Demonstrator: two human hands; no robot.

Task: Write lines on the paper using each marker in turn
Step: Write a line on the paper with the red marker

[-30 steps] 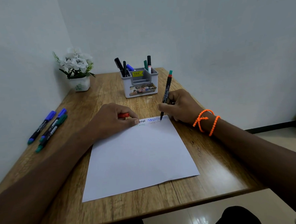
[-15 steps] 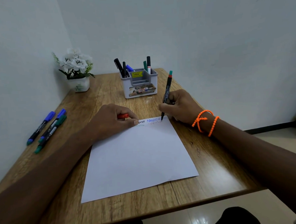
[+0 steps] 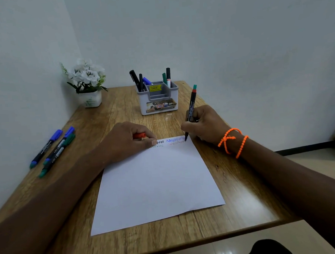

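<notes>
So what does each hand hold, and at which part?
Right hand grips the marker low on its barrel. Left hand holds a red cap, mostly hidden.

White potted flowers (image 3: 86, 80), wooden table (image 3: 243, 190)

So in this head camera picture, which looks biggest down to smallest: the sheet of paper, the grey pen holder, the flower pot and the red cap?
1. sheet of paper, by far the largest
2. grey pen holder
3. flower pot, flowers not counted
4. red cap, partly hidden in the left hand

The holder and pot sit farther away, so they may look undersized.
</notes>
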